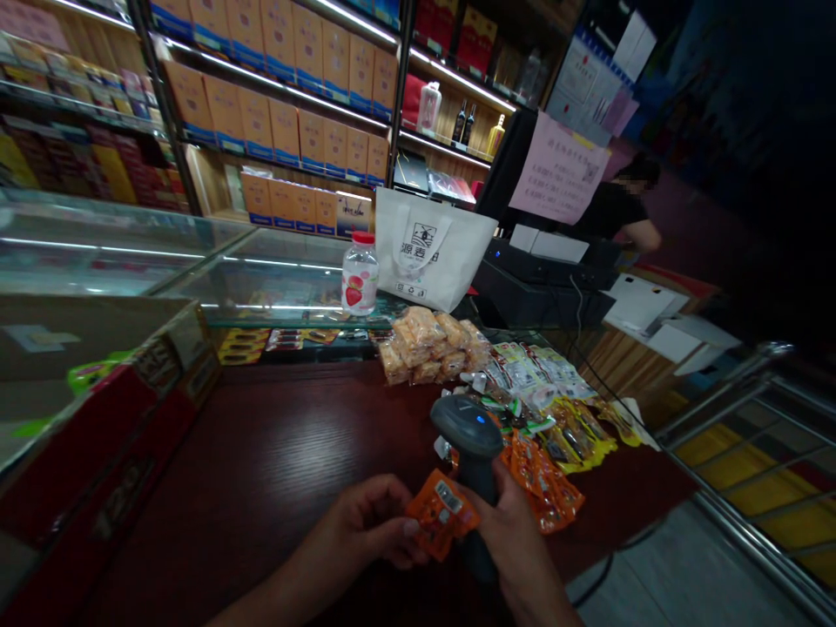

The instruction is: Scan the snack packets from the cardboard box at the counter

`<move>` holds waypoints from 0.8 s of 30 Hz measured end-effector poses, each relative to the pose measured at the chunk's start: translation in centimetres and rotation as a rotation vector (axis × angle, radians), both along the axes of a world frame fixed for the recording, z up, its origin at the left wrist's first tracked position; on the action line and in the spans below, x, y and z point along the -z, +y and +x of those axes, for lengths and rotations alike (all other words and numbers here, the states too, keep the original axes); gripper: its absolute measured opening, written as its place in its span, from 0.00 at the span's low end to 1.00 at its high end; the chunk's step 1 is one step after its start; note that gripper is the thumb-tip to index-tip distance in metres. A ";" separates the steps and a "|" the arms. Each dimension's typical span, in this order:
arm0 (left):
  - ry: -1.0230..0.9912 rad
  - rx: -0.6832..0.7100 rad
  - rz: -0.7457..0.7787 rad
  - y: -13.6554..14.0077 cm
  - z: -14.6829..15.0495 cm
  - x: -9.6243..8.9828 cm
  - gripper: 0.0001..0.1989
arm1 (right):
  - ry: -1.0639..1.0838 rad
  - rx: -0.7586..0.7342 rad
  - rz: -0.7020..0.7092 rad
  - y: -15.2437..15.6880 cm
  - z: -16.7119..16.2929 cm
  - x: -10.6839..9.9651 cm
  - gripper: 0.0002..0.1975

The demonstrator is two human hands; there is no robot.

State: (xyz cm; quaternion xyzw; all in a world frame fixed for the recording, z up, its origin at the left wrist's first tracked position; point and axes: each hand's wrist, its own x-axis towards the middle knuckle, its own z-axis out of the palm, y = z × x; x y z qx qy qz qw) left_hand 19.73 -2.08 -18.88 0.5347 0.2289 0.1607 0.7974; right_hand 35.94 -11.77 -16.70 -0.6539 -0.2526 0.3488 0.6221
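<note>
My left hand (385, 522) pinches a small orange snack packet (439, 515) by its left edge, with the white barcode label facing up. My right hand (513, 531) is wrapped round the handle of a dark grey barcode scanner (467, 427), whose blue light is lit. The packet's right edge meets the right hand's fingers beside the handle. Behind the scanner, more orange packets (542, 488) lie on the dark red-brown counter (274, 470). Beyond them are yellow-edged packets (578, 435) and pale packets (539, 374) in a row.
Clear-wrapped pale snacks (424, 344) are piled near a strawberry-print bottle (360, 274) and a white paper bag (428, 248). An open carton (124, 435) stands at left. A metal railing (738, 444) runs along the right. A person (617, 209) is beyond the black machine (535, 279).
</note>
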 end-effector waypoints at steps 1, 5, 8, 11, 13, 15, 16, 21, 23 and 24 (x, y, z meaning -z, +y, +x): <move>-0.002 -0.002 0.006 0.0 0.0 0.0 0.23 | 0.007 0.004 0.010 0.1 -0.2 -0.1 0.20; -0.009 -0.091 0.048 0.3 0.0 -0.2 0.23 | 0.029 -0.037 0.049 0.1 -0.5 -0.4 0.23; -0.006 -0.284 0.038 1.0 0.0 -0.3 0.25 | 0.024 -0.030 0.071 -0.4 -0.3 -0.7 0.24; 0.002 -0.462 0.032 1.9 -0.1 -0.5 0.25 | -0.008 -0.055 0.059 -1.3 -0.1 -0.9 0.22; 0.023 -0.537 0.048 2.3 -0.2 -0.7 0.23 | -0.028 -0.106 0.047 -1.9 0.0 -0.9 0.23; 0.040 -0.586 0.061 2.5 -0.4 -0.8 0.22 | -0.025 -0.152 0.035 -2.4 -0.2 -0.7 0.24; 0.042 -0.608 0.063 2.5 -0.4 -0.8 0.22 | -0.016 -0.173 0.030 -2.6 -0.3 -0.6 0.25; 0.014 -0.639 0.047 2.3 -0.4 -0.4 0.23 | 0.052 -0.263 -0.018 -3.8 -1.5 -0.9 0.27; 0.004 -0.642 0.038 2.2 -0.4 -0.1 0.22 | 0.053 -0.247 -0.043 -4.1 -2.0 -1.4 0.29; -0.001 -0.643 0.034 2.1 -0.4 -0.1 0.22 | 0.048 -0.241 -0.055 -4.3 -2.2 -1.6 0.29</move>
